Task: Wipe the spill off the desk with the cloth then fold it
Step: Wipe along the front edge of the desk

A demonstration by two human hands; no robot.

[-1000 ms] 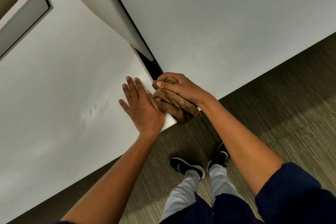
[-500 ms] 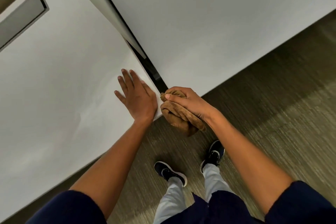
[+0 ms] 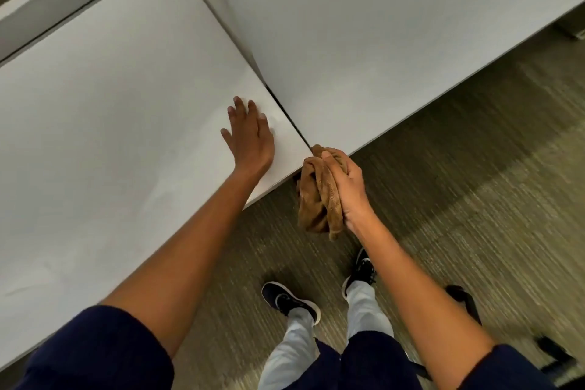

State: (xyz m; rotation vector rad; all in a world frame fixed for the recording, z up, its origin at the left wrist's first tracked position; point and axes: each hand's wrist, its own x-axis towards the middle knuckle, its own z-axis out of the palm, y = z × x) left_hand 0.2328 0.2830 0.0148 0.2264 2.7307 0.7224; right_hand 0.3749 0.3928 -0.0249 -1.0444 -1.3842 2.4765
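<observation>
- One brown terry cloth (image 3: 319, 196), bunched into a rough roll, hangs off the front edge of the white laminate worktop (image 3: 110, 136), right at the corner where it meets the dark seam (image 3: 286, 114) w/ the next white worktop panel (image 3: 364, 41).
- Cloth's long axis runs roughly up-down in view: top end at the worktop corner, lower end dangling free over the floor.
- Right hand (image 3: 346, 187) is the grip: fingers curled tight round the upper part of the cloth, thumb side toward the seam. Cloth sits on the inner (left) side of that hand, touching it.
- Left hand (image 3: 250, 136) lies flat on the worktop, fingers spread & straight, just beside the corner; holds nothing. Near the cloth but not touching it.
- Judgement: wipe pass looks about finished at the edge; no clear puddle visible, only a faint sheen by the left hand's fingertips. Fold is not yet done. For that, cloth must come back up & leftward onto the worktop; the left hand is nearer the free landing spot & could take a corner.
- Grey recessed cable tray (image 3: 47, 16) far back-left, well apart.
- Striped grey-green carpet floor (image 3: 474, 199), dark sneakers (image 3: 289, 299) below.
- No readable brands, labels or writing anywhere.
</observation>
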